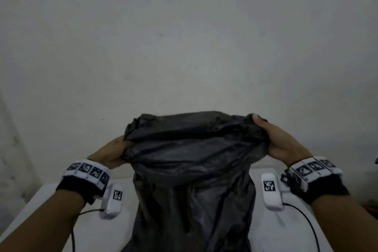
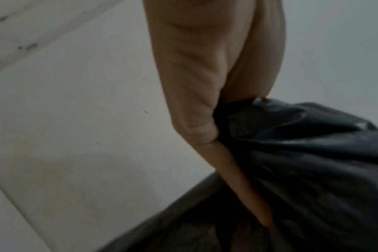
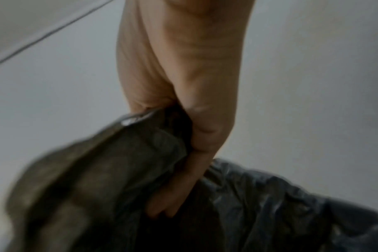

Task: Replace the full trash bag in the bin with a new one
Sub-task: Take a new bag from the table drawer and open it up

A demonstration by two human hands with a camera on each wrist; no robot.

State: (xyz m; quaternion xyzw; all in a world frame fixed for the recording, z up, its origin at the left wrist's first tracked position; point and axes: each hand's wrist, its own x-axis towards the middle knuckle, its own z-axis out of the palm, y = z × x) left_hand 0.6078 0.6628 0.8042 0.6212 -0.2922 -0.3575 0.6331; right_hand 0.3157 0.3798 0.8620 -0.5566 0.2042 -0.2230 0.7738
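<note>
Black trash bag (image 1: 192, 170) held up by its gathered mouth in front of a pale wall (image 1: 184, 37), above a white surface (image 1: 266, 229). Left hand (image 1: 111, 154) clenched on the bag's left edge, right hand (image 1: 280, 143) clenched on the right edge with the thumb over the top fold — film bunched inside both fists, as confirmed in the wrist views (left hand (image 2: 205, 109), right hand (image 3: 190, 119), bag (image 2: 302, 153), bag (image 3: 110, 170)).

Stage of task, as a judgement: mid-way, bag in hand and being spread at the mouth or drawn up. Not determinable whether this is the full bag being lifted out or the fresh one being opened; slack, flat hanging of the lower film suggests little weight, hence perhaps the new bag. Bin itself not clearly visible — a dark rim-like edge (image 2: 162, 213) low in the left wrist view, unidentifiable. Left to do in either case: seating a bag in the bin and folding its mouth over the rim.

Contents: interior of the bag hidden by the folded mouth; nothing seen inside. A second stretch of crinkled dark film (image 3: 291, 213) below the right hand, its nature unclear.
</note>
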